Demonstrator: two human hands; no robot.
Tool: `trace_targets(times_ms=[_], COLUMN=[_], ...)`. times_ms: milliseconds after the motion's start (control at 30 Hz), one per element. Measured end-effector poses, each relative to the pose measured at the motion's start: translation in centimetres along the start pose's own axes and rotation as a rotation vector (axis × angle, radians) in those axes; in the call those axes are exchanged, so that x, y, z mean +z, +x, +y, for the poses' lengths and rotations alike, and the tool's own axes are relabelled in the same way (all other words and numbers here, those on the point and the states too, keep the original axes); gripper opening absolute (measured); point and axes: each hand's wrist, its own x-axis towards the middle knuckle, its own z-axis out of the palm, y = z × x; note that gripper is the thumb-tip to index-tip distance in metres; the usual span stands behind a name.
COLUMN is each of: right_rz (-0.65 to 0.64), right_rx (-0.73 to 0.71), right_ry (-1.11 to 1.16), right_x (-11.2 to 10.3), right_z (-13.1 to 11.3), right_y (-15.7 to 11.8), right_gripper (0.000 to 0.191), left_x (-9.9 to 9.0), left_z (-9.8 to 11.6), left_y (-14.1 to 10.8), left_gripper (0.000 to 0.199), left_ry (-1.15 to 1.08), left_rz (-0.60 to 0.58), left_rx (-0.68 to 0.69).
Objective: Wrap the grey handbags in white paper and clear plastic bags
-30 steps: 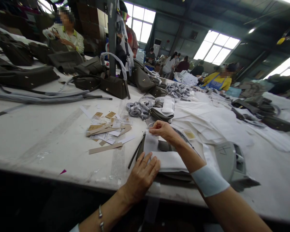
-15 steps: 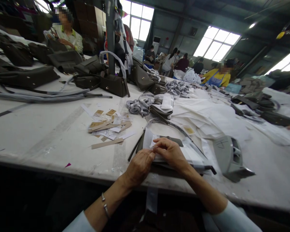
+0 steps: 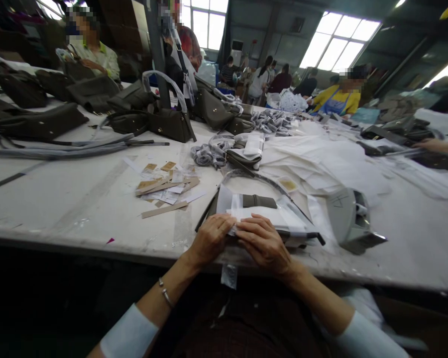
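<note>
In front of me, near the table edge, lies a dark olive handbag [image 3: 260, 201] with white wrapping paper [image 3: 263, 217] over it and a plastic-wrapped handle [image 3: 280, 188] arching behind. A strip of clear plastic [image 3: 237, 201] crosses the paper. My left hand [image 3: 210, 239] is closed at the bag's near left edge, fingertips pressed on the plastic, thumb hidden. Beside it, my right hand [image 3: 264, 244] lies with stretched fingers against the bag's near side. The fingertips of both hands almost meet. A grey tape dispenser [image 3: 349, 219] stands to the right of the bag.
Left of the bag is a pile of cards and paper strips [image 3: 168, 185]. Behind it lie coiled wrapped straps [image 3: 209, 153] and more dark handbags [image 3: 169, 124]. White sheets [image 3: 317, 156] spread to the right. Co-workers stand around the table; one's forearm [image 3: 442, 146] reaches in at right.
My right hand has gone from pinching beside the left hand to lying with stretched fingers along the bag's near side. My left hand has shifted slightly. The view has moved a little.
</note>
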Motion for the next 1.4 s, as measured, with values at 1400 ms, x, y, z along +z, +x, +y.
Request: trace_targets(times_ms=[1400], right_rz=[0.109], right_rx=[0.238], right_ry=[0.277], right_x=[0.9], right_z=[-0.4], right_y=[-0.2], right_gripper=[0.033], left_x=[-0.8], left_z=[1.1], left_y=[-0.8], left_gripper=[0.047], left_ry=[-0.097], left_rz=[-0.198], left_rx=[0.006])
